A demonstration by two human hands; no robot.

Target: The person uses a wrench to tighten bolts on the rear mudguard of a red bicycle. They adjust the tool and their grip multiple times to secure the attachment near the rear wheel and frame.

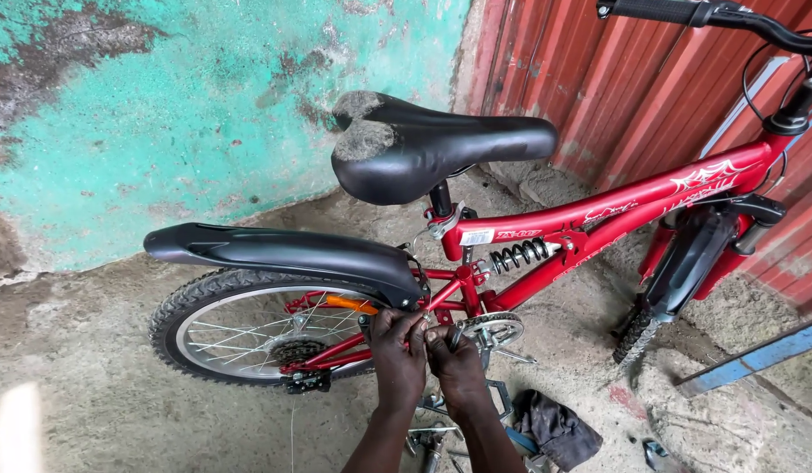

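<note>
Red bicycle [599, 223]: black saddle, mudguard; our left hand [397, 350], right hand [458, 363] both pinched closed at frame near chainring [494, 330].

Two bare forearms enter from bottom edge. Left hand [397, 355] and right hand [457, 363]: no gloves, rings, watch or bands visible. No sleeves reach the visible forearms. Fingers bare; nails too small to assess.

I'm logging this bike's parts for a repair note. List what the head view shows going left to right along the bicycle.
Rear wheel → black mudguard → left hand → right hand → coil spring → red top tube → front tyre → handlebar stem.
</note>
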